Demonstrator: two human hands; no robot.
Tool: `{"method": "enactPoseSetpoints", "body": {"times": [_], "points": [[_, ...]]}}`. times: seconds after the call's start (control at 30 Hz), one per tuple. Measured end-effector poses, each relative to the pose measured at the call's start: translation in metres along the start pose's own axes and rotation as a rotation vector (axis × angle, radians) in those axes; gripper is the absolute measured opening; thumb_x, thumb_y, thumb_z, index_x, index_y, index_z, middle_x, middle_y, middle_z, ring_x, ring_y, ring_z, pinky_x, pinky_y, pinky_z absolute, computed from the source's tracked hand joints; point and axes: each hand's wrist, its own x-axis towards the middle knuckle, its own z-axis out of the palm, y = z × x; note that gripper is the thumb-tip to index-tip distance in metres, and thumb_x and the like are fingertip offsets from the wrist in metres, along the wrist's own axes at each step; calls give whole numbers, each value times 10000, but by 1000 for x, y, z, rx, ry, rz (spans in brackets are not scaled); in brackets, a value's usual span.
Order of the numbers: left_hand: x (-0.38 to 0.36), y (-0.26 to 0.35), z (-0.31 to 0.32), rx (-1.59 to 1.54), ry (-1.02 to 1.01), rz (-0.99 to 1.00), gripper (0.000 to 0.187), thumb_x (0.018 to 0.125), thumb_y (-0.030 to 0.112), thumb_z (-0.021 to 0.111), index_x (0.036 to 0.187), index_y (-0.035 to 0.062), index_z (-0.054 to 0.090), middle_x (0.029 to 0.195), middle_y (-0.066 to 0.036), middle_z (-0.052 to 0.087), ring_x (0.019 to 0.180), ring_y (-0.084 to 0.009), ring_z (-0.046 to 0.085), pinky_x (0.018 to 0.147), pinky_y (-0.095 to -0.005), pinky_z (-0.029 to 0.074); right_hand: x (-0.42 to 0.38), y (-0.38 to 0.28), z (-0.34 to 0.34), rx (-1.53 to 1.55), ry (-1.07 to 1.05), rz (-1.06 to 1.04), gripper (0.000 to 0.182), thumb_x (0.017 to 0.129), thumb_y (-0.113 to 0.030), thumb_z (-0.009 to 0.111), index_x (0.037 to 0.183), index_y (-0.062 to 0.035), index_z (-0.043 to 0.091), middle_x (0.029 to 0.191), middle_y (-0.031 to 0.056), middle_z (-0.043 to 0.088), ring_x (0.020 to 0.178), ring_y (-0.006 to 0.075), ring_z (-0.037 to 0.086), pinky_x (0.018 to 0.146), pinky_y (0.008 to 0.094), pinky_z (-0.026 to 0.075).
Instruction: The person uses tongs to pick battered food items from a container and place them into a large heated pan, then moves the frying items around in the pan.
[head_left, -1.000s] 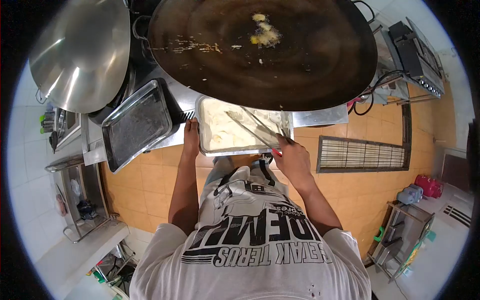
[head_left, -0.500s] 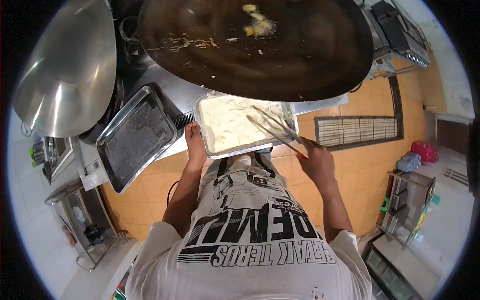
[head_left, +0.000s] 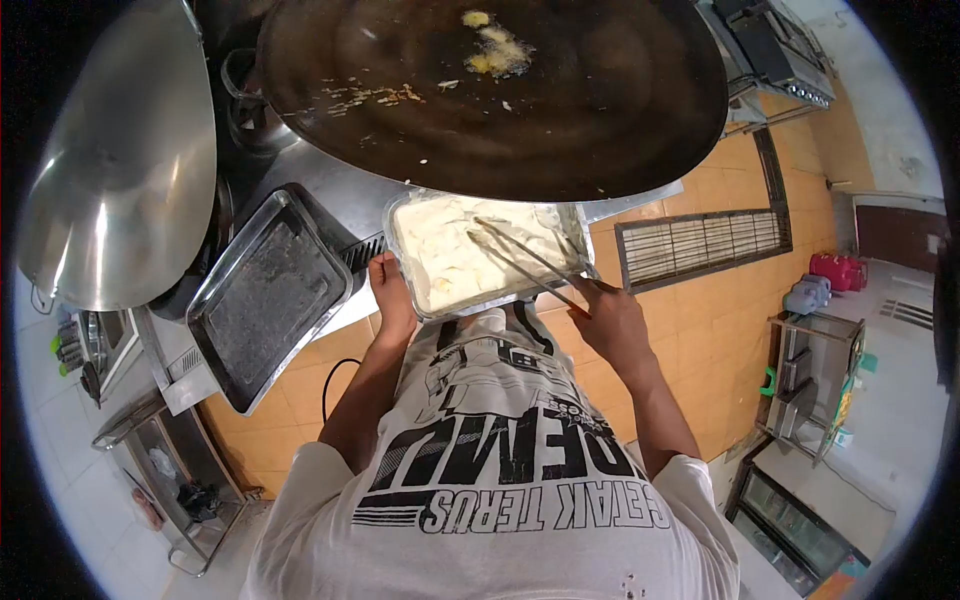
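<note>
Right hand (head_left: 612,322): fingers closed round the handle end of metal tongs (head_left: 530,258), near the right edge of a batter tray (head_left: 440,313). Tong arms slant in over that edge, slightly parted, tips over the middle of the pale batter (head_left: 432,245); whether they dip in, cannot tell.

Left hand (head_left: 393,297): at the tray's left side, close to the near corner, fingers up along the wall. Grip or mere steadying contact, cannot tell.

Batter tray sits directly in front of the shirt (head_left: 500,450), between the two hands. Near edge close to the body, little room there. Far edge runs up to the near rim of a broad dark pan (head_left: 480,130); touching or just apart, cannot tell. Scraps of yellow food (head_left: 500,55) lie in the pan.

Left of the tray: narrow gap with a black slotted piece (head_left: 362,252), then a dark rectangular tray (head_left: 268,295), set askew, near corner jutting past the steel counter (head_left: 345,190). Beyond it, a large shiny wok (head_left: 130,170) limits the far left.

Right side is roomier: past the right forearm, orange floor tiles (head_left: 690,350) spread widely, with a floor grate (head_left: 705,247) set in them.
</note>
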Motion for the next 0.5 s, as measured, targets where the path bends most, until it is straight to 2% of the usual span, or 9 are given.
{"method": "enactPoseSetpoints", "body": {"times": [0.03,0.13,0.17,0.27,0.3,0.43,0.5], "points": [[0,0,0,-6,-4,-1,142,965,169,464,869,64,475,797,10,476,737,-78,413,690,-244,381,2,-2,1,-3,-36,-8,434,734,-177,680,1144,-100,559,969,107,646,789,322,635,639,417,526],[-2,5,1,-1,-13,4,122,962,152,460,877,68,481,804,11,486,745,-77,424,700,-239,383,1,7,-19,-18,57,1,446,707,-155,711,1137,-148,593,1000,92,656,800,311,632,673,410,518],[-3,7,2,17,-18,11,117,960,146,458,877,68,484,805,12,488,747,-77,428,704,-237,384,-1,15,-22,-26,72,-21,473,694,-148,721,1148,-157,588,1019,63,659,823,300,632,675,401,519],[-4,14,-2,29,-52,-6,117,956,127,449,879,61,507,816,15,509,759,-77,445,722,-229,386,-2,20,-29,7,-32,2,491,684,-141,730,1152,-159,584,1019,48,662,820,294,634,673,394,520],[-6,14,-5,29,-68,-20,121,954,121,445,879,58,517,821,15,518,764,-76,452,728,-227,386,0,26,-22,7,46,-142,437,735,-186,680,1155,-138,569,965,92,655,778,300,644,646,402,527],[-15,9,-12,85,-81,33,156,944,99,435,915,41,577,872,7,570,800,-73,484,752,-220,387,30,6,8,-117,2,-147,405,733,-174,671,1126,-129,587,881,103,654,759,286,645,641,393,526],[-16,8,-17,38,-82,-42,155,940,94,437,937,34,581,880,11,572,809,-77,491,757,-224,389,33,-4,-3,-99,52,-184,400,731,-173,670,1119,-119,588,898,105,654,762,288,646,644,392,526]]}}
